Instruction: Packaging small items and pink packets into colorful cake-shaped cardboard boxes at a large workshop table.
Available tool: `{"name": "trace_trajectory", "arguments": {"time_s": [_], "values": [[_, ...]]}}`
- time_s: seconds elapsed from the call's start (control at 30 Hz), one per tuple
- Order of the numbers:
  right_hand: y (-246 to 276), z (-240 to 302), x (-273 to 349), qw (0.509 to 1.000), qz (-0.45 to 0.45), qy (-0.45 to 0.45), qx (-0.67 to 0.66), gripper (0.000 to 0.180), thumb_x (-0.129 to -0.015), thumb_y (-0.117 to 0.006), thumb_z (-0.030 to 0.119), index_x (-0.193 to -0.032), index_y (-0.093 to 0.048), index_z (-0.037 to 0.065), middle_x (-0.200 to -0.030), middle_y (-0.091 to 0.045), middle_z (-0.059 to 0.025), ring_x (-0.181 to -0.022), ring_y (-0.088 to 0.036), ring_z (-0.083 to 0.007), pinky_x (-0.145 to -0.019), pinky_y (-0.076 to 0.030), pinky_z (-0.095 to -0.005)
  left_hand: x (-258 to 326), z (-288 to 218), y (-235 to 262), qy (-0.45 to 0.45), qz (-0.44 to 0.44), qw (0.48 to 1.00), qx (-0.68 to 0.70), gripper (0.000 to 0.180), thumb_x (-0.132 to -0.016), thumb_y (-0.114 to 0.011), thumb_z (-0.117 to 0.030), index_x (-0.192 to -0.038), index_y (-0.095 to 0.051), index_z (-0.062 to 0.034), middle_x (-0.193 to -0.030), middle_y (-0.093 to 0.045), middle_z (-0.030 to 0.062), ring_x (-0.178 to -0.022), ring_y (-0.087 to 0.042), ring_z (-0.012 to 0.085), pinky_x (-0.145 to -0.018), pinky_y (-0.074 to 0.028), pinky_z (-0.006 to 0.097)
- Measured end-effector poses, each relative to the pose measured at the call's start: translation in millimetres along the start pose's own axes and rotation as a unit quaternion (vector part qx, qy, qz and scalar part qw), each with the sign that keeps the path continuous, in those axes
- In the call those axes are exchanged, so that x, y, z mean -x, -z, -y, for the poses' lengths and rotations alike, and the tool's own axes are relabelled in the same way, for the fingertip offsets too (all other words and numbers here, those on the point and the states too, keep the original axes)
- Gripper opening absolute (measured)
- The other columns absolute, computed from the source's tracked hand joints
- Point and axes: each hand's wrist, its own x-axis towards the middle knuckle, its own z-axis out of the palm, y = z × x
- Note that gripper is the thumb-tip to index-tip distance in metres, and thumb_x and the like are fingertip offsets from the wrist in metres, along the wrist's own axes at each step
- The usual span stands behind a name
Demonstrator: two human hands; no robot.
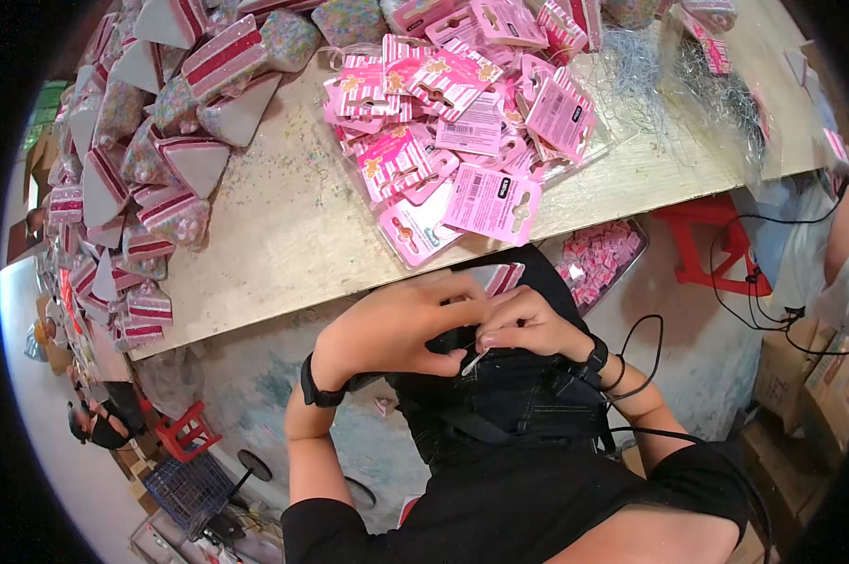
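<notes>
Above my lap, my left hand [401, 324] is curved, its thumb and fingers apart, with nothing visible between them. Close beside it, my right hand [535, 324] is closed in a pinch. A thin whitish strand [476, 361] sticks out below the right fingertips, close to the left thumb; I cannot tell its exact kind. Just behind both hands shows part of a cake-slice ornament [504, 278], pink and white striped; the hands hide the rest. Past the table edge lies a clear tray [363, 193] heaped with pink cardboard hang tags [492, 202].
Many cake-slice ornaments [175, 160] are piled on the table's left. Silvery strands [636, 70] and a plastic bag [716, 103] lie at the right. Below the table are a bin of small pink pieces [601, 263] and a red stool [706, 240]. Black cables [654, 376] hang by my right arm.
</notes>
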Motion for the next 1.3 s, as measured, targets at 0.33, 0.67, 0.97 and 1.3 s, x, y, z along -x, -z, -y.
{"name": "trace_trajectory", "arguments": {"time_s": [0.33, 0.67, 0.97, 1.3], "values": [[0.4, 0.5, -3.7, 0.999, 0.004, 0.012, 0.04, 0.008, -0.085, -0.072, 0.008, -0.087, -0.073, 0.0, -0.07, -0.063, -0.0064, -0.06, -0.052, -0.0135, -0.055, -0.038, -0.0285, 14.2, 19.5, -32.7, -0.031, -0.112, 0.992, 0.044, 0.02, -0.071, -0.072, -0.001, -0.083, -0.056, -0.0039, -0.08, -0.054, 0.0093, -0.074, -0.058, 0.0282, -0.066, -0.048, 0.036], [-11.8, -3.6, -2.2, 0.983, -0.133, 0.031, 0.124, 0.011, -0.083, -0.072, 0.004, -0.094, -0.071, 0.005, -0.058, -0.052, 0.0011, -0.049, -0.04, -0.0051, -0.047, -0.031, -0.0237, 9.1, -0.6, -66.4, 0.174, -0.271, 0.937, 0.135, 0.017, -0.077, -0.068, -0.002, -0.077, -0.051, -0.001, -0.072, -0.053, 0.0053, -0.057, -0.05, 0.0116, -0.052, -0.041, 0.026], [-17.7, -8.4, -3.1, 0.973, -0.15, 0.05, 0.169, 0.011, -0.083, -0.07, 0.002, -0.093, -0.067, 0.004, -0.053, -0.044, 0.0009, -0.047, -0.041, -0.0038, -0.046, -0.032, -0.0224, 9.9, -0.3, -73.6, 0.302, -0.274, 0.871, 0.273, 0.011, -0.082, -0.064, -0.004, -0.078, -0.054, 0.0003, -0.072, -0.053, -0.0023, -0.068, -0.046, 0.0015, -0.057, -0.038, 0.02], [-23.6, -0.2, -5.2, 0.952, -0.215, 0.071, 0.205, 0.014, -0.081, -0.072, -0.001, -0.094, -0.068, 0.004, -0.054, -0.046, 0.0008, -0.047, -0.042, -0.0039, -0.047, -0.034, -0.0219, 4.0, 8.2, -71.0, 0.308, -0.273, 0.866, 0.284, 0.012, -0.086, -0.061, -0.005, -0.077, -0.054, -0.0016, -0.071, -0.052, -0.0038, -0.066, -0.047, 0.0017, -0.056, -0.038, 0.02]]}}
